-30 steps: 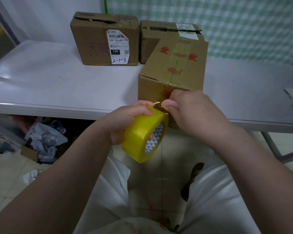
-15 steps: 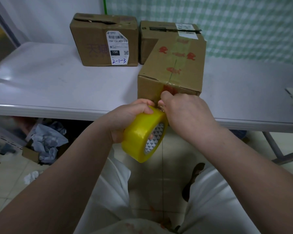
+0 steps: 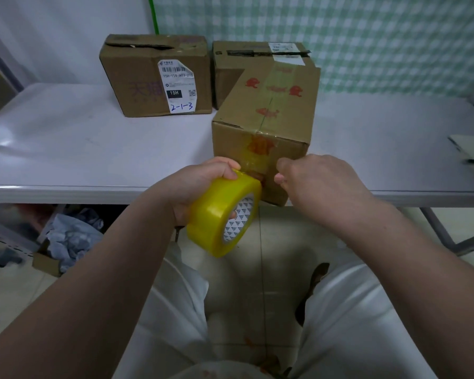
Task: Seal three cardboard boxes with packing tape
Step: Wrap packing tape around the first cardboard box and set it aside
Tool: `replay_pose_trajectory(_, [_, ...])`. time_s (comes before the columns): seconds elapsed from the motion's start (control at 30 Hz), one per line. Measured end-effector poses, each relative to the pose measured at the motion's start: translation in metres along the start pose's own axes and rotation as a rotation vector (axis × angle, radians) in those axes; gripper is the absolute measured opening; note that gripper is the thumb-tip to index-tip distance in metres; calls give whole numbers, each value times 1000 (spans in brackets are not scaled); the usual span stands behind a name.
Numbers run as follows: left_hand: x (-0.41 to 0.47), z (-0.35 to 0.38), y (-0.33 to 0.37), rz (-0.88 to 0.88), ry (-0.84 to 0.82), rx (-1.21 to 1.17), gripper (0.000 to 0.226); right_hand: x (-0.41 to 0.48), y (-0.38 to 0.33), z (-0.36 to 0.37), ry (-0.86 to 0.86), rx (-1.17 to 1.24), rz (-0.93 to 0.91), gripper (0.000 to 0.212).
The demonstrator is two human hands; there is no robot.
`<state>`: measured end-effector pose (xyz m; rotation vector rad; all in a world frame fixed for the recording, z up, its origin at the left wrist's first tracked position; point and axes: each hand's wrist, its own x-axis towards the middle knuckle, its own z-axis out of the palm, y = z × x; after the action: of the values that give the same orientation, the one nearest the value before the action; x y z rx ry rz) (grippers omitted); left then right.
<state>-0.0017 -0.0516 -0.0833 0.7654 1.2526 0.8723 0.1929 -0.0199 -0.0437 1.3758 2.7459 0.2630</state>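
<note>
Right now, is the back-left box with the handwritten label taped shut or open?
Open: the back-left box shows a dark gap between its top flaps, with no tape visible across it.

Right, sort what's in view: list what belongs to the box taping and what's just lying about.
Job: tape roll in left hand; near box; labelled box; back right box.
Lying about: crumpled grey wrapping under the table; flat pale item at its right edge.

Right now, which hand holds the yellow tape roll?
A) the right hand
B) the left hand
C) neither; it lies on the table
B: the left hand grips the yellow tape roll below the table edge, and the right hand is off the roll.
</note>
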Motion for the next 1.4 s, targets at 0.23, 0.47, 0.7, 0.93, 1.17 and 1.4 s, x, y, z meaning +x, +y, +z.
replay_pose_trajectory(0.23, [6,-4,2,0,27,88,22,3,50,26,-459,108,248,19])
replay_pose_trajectory(0.47, [8,-5,4,-8,31,136,44,40,95,80,-141,670,761,40])
replay_pose_trajectory(0.7, [10,-4,-2,6,7,111,41,49,90,109,170,1469,1027,36])
replay_pose_trajectory(0.93, [16,1,-2,21,1,70,41,23,14,55,615,1494,567,53])
replay_pose_trajectory(1.17, [13,3,1,-11,-10,125,46,27,3,48,576,977,342,86])
replay_pose_trajectory(1.4, [6,6,-12,-62,0,236,41,35,13,51,557,1042,359,88])
